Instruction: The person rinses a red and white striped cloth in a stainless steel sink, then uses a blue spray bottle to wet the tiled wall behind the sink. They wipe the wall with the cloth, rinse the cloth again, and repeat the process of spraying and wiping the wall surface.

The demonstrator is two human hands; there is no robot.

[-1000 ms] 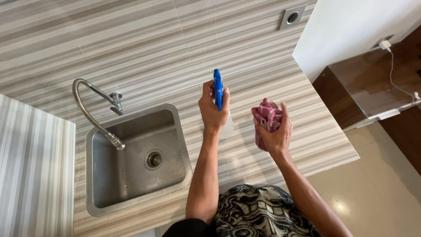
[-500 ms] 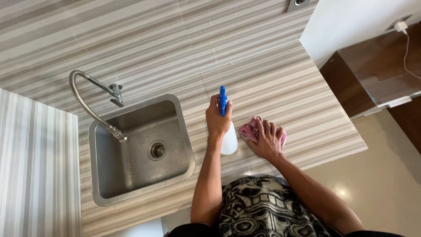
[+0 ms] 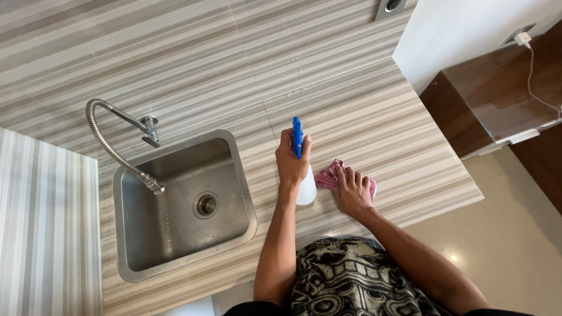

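Note:
My left hand (image 3: 291, 161) grips a white spray bottle (image 3: 307, 186) with a blue trigger head (image 3: 297, 136), held upright just above the striped countertop (image 3: 363, 123). My right hand (image 3: 353, 190) lies flat, fingers spread, pressing a pink cloth (image 3: 326, 176) onto the countertop right beside the bottle. Part of the cloth is hidden under my palm.
A steel sink (image 3: 175, 205) with a flexible curved tap (image 3: 111, 143) is set into the counter to the left. A striped wall rises behind, with a socket (image 3: 391, 4). To the right stands a brown glass-topped cabinet (image 3: 497, 93) with a white cable (image 3: 535, 70); tiled floor lies below.
My right hand has come down from mid-air and pressed the pink cloth flat on the counter. The left hand with the bottle has dropped lower, close to the surface.

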